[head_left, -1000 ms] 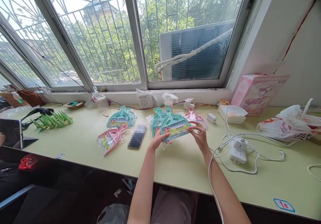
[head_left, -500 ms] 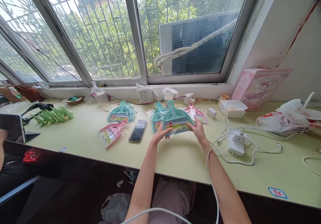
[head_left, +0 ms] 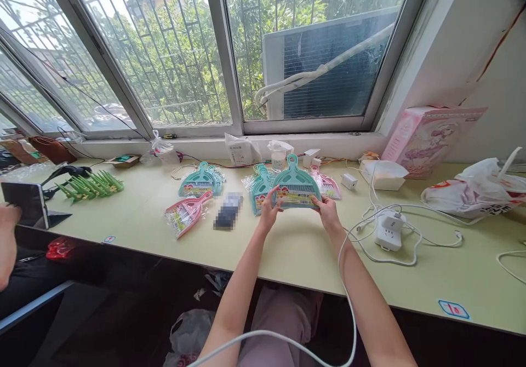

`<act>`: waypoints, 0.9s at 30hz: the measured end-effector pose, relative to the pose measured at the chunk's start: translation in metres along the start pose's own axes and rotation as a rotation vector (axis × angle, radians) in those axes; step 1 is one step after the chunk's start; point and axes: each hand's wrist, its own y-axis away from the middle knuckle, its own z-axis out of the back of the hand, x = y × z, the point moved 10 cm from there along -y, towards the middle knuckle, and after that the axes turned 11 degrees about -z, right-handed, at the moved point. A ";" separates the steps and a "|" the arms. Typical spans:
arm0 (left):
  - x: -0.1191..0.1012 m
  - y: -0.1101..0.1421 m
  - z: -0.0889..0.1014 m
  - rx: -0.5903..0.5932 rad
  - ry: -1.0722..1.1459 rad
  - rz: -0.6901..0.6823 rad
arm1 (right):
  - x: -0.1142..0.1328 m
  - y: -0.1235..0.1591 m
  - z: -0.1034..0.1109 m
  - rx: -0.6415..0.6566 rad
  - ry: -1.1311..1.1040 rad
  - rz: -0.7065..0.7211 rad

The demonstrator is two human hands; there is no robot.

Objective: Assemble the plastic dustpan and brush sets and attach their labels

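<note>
I hold a teal mini dustpan-and-brush set (head_left: pixel 294 185) in clear wrap upright above the pale green table (head_left: pixel 287 252). My left hand (head_left: pixel 270 211) grips its lower left corner and my right hand (head_left: pixel 326 211) grips its lower right corner, fingers closed on the edge. Just behind it lie another teal set (head_left: pixel 259 189) and a pink set (head_left: pixel 326 183). Further left rest a teal pile (head_left: pixel 201 181) and a pink set (head_left: pixel 187 218).
A white power strip (head_left: pixel 388 231) with tangled cables lies right of my hands. A pink box (head_left: pixel 431 139), a white bag (head_left: pixel 476 189) and a small white box (head_left: pixel 380 175) are at the right. Green clips (head_left: pixel 90 185) and a tablet (head_left: pixel 24 205) are at the left, where another person's hand (head_left: pixel 8 235) shows.
I have tilted the teal set from slanted to upright and moved it slightly right and away from me. My hands have slid to its bottom corners.
</note>
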 end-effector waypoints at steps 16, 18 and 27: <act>0.028 0.038 0.007 0.029 0.056 0.250 | 0.010 0.007 -0.019 0.243 0.247 0.026; 0.032 0.054 0.019 -0.010 -0.038 0.270 | 0.003 0.007 -0.029 0.292 0.362 0.055; 0.035 0.039 0.073 -0.021 -0.754 0.149 | -0.012 0.011 -0.046 -0.056 0.905 0.387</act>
